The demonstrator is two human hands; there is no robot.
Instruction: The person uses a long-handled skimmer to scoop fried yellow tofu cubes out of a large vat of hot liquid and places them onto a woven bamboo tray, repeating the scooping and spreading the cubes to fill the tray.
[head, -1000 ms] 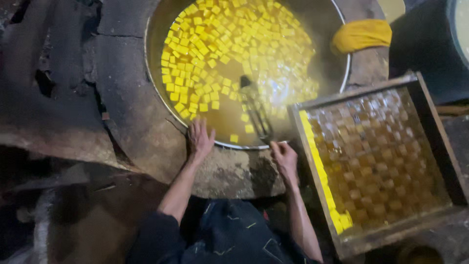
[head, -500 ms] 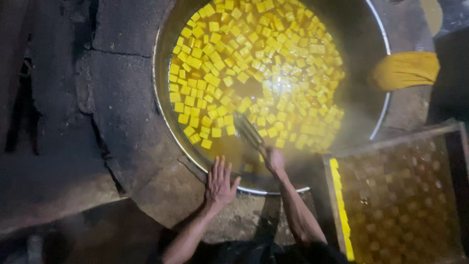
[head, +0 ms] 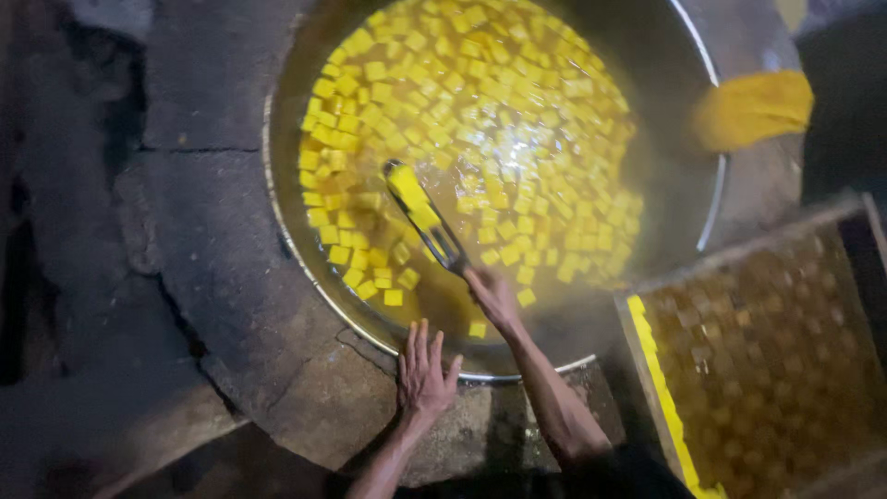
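Head view: the right hand has moved out from the stone edge and over the liquid since 1 second ago, when it rested near the rim beside the wooden tray; half a second ago it was already reaching in. Now its grip is closed around the handle of a pair of metal tongs, which slant up and to the left from the fist. Judging by this, the work has passed from bracing at the edge to handling the pieces in the pan.

The tongs' far end sits on or around 1 yellow piece — blur hides whether the tips pinch it or only lie against it. That piece lies well out from the hand, at the tool's tip, among the many yellow cubes floating in the wide metal pan.

The left hand lies flat with fingers spread on the stone surround, just at the pan's near rim, holding nothing; it has stayed planted there, only shifting with the camera.

To the right stands the wooden tray of brownish cubes with a yellow strip along its near edge — well apart from the tongs. A yellow cloth lies by the pan's far-right rim.
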